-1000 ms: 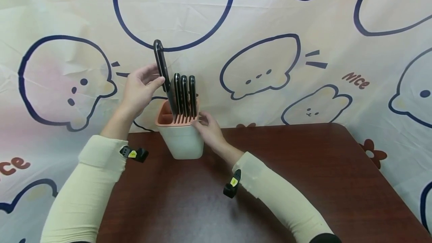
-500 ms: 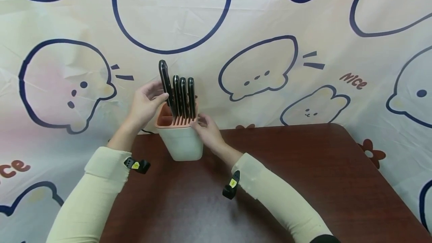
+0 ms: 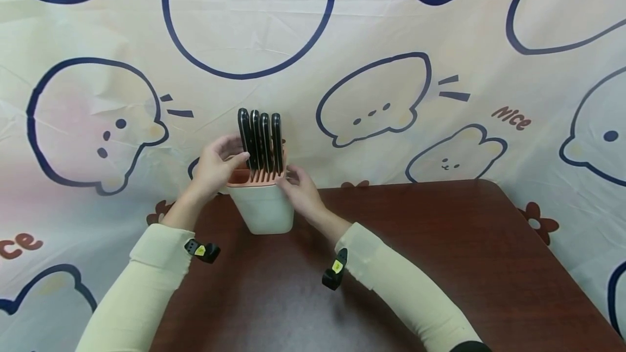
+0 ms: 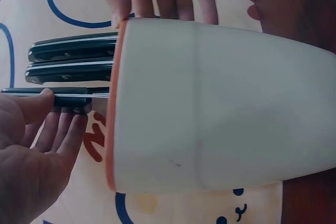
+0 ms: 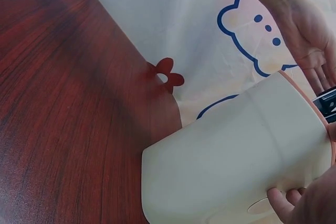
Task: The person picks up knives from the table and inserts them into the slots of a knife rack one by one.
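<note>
A white knife block (image 3: 264, 209) with an orange slotted top stands at the table's back edge, several black-handled knives upright in it. At its left, my left hand (image 3: 217, 166) pinches the handle of the leftmost knife (image 3: 244, 133) between thumb and fingers. A short strip of that knife's blade (image 4: 100, 98) shows above the orange rim in the left wrist view. My right hand (image 3: 303, 193) grips the block's right side near the rim, thumb in front; its other fingers are partly hidden behind. The lower blades are hidden inside the block.
The dark brown wooden table (image 3: 401, 254) stretches forward and right of the block. A pale cloth (image 3: 274, 31) with cartoon outlines hangs right behind the table edge. An open orange compartment (image 3: 238, 177) lies at the block's left.
My left hand has moved down and slightly right, and the leftmost knife has slid down into its slot until its handle is level with the others. My right hand stays on the block.
</note>
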Demonstrator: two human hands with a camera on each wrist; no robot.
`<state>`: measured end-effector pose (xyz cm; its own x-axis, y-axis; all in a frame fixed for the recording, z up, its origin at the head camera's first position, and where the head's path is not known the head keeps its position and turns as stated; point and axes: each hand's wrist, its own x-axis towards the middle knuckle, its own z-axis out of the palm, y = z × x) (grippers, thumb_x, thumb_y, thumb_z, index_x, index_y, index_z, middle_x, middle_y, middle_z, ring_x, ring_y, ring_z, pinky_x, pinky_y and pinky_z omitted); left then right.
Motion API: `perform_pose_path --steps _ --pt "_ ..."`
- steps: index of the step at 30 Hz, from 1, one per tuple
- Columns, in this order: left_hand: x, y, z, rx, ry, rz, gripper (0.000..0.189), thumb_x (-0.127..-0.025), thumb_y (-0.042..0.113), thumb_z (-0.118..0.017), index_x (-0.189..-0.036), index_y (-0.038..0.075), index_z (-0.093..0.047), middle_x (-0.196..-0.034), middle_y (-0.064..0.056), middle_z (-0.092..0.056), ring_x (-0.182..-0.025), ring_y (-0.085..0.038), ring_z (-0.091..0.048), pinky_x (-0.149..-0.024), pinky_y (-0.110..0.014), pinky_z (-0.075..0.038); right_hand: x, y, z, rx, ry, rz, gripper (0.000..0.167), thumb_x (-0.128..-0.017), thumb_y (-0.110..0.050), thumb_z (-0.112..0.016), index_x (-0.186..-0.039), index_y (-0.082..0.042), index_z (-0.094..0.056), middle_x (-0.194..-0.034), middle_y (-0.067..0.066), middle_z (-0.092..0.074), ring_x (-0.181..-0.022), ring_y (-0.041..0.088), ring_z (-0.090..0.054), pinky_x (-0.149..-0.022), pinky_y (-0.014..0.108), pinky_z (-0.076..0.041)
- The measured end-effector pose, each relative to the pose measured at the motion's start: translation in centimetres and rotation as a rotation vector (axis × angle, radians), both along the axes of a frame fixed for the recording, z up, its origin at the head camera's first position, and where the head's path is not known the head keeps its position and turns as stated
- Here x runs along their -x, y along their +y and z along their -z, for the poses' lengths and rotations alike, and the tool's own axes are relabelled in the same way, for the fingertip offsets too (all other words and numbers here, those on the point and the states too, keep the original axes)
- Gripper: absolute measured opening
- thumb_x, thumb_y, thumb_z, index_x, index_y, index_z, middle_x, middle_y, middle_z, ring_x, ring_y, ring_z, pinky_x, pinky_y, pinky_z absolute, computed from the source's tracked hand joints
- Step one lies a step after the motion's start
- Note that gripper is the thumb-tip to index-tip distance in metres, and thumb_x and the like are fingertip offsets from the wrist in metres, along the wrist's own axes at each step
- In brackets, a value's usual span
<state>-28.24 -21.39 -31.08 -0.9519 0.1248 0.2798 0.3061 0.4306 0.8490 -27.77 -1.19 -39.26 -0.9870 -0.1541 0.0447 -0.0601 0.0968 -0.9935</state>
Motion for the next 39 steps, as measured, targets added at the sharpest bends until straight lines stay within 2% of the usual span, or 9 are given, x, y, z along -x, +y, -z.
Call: perform_pose_path --steps 9,14,27,34,39 --pt "0.0 -0.4 1.3 0.006 -0.032 -0.001 0.050 -0.100 0.008 -0.065 -0.146 -0.002 -0.047 -0.142 -0.023 -0.054 -0.133 -0.037 -0.052 -0.114 -0.052 -0.040 0.0 0.2 -0.1 -0.004 -0.007 -0.003 0.058 -0.102 -0.026 -0.061 -0.152 -0.005 -0.041 -0.149 0.017 -0.049 -0.134 0.031 -0.052 -0.108 0.050 -0.047" --pt "0.1 -0.5 1.8 0.020 -0.025 0.003 0.050 -0.100 0.009 -0.066 -0.145 -0.002 -0.048 -0.141 -0.024 -0.055 -0.131 -0.037 -0.052 -0.113 -0.052 -0.040 0.1 0.3 -0.1 -0.011 -0.012 0.001 0.058 -0.102 -0.027 -0.062 -0.152 -0.005 -0.041 -0.149 0.017 -0.050 -0.135 0.031 -0.052 -0.108 0.050 -0.047" --pt "0.1 -0.6 1.8 0.046 -0.038 0.021 0.052 -0.101 0.010 -0.065 -0.147 -0.002 -0.045 -0.140 -0.025 -0.055 -0.131 -0.039 -0.052 -0.113 -0.054 -0.039 0.3 0.6 -0.7 -0.045 -0.034 -0.026 0.061 -0.102 -0.031 -0.063 -0.152 -0.005 -0.041 -0.151 0.018 -0.048 -0.137 0.033 -0.050 -0.108 0.051 -0.047" --pt "-0.2 -0.9 1.6 0.073 -0.031 0.029 0.053 -0.102 0.019 -0.063 -0.147 -0.002 -0.045 -0.140 -0.025 -0.055 -0.133 -0.039 -0.050 -0.114 -0.057 -0.037 0.6 1.8 -1.3 -0.177 -0.020 -0.094 0.065 -0.102 -0.039 -0.062 -0.155 -0.008 -0.039 -0.152 0.016 -0.047 -0.137 0.032 -0.050 -0.107 0.049 -0.048" --pt "-0.7 -1.8 0.8 0.063 -0.020 0.069 0.049 -0.104 0.019 -0.059 -0.147 -0.001 -0.047 -0.142 -0.024 -0.054 -0.133 -0.037 -0.051 -0.114 -0.057 -0.037 0.8 4.0 -2.5 -0.356 0.083 -0.188 0.067 -0.102 -0.043 -0.060 -0.156 -0.008 -0.038 -0.154 0.016 -0.046 -0.139 0.033 -0.047 -0.109 0.051 -0.046"
